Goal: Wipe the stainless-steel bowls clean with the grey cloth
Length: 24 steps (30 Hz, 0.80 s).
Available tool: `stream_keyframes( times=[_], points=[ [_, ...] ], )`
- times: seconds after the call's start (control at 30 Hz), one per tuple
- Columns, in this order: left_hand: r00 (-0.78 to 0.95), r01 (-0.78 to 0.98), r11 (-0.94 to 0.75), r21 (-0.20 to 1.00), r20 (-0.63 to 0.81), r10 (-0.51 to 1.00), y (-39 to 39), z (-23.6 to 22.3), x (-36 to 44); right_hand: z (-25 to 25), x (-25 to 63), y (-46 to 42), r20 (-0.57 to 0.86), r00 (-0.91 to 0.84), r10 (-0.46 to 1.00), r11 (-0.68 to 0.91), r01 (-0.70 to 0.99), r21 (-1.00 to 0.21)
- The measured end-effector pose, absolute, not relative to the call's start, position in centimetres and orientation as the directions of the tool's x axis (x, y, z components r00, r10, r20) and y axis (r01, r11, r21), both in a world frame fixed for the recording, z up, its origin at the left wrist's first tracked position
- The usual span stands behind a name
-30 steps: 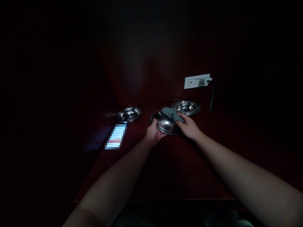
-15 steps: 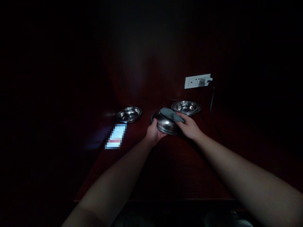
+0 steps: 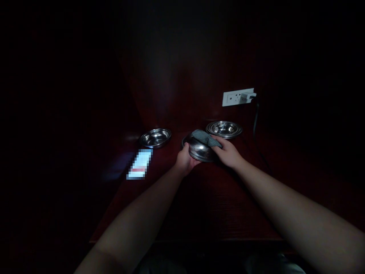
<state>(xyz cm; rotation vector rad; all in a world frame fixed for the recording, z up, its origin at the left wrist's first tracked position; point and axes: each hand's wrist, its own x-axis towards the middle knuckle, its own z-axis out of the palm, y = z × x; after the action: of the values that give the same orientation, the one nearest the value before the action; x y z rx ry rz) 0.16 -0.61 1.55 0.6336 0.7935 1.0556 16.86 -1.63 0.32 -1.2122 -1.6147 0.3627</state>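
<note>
A shiny metal bowl (image 3: pixel 201 150) is held bottom-up above the table, tilted a little. My left hand (image 3: pixel 186 160) grips its left rim, thumb on the outer wall and fingers underneath. Against the bowl's upturned base lies a grey cloth (image 3: pixel 203 137), which my right hand (image 3: pixel 227 152) holds closed and presses on the metal. Part of the right fingers is hidden behind the cloth. To the left rests another metal bowl (image 3: pixel 155 138), open side up. Behind my right hand sits a stack of metal bowls (image 3: pixel 224 129).
A lit, blurred-out phone-like screen (image 3: pixel 139 164) lies at the left of the dark red table (image 3: pixel 228 213). On the back wall, a white socket panel (image 3: pixel 234 97) has a plug and a black cable (image 3: pixel 256 121) hanging from it. The surroundings are very dark.
The grey cloth has shifted very slightly left over the bowl's base. Both hands keep their hold, and the other bowls stay where they were.
</note>
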Motion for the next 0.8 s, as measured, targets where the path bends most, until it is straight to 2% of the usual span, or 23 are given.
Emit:
stream_keyframes(
  times=[0.6,0.8],
  points=[
    [0.261,-0.521,0.384,0.762,-0.287,0.922,-0.62,1.55,0.14,0.27,16.74,-1.66,0.549,0.040,0.835,0.453,0.517,-0.727],
    [0.276,-0.523,0.367,0.769,-0.255,0.927,-0.70,1.44,0.06,0.11,16.62,-1.59,0.560,0.046,0.827,0.465,0.503,-0.728]
  ],
)
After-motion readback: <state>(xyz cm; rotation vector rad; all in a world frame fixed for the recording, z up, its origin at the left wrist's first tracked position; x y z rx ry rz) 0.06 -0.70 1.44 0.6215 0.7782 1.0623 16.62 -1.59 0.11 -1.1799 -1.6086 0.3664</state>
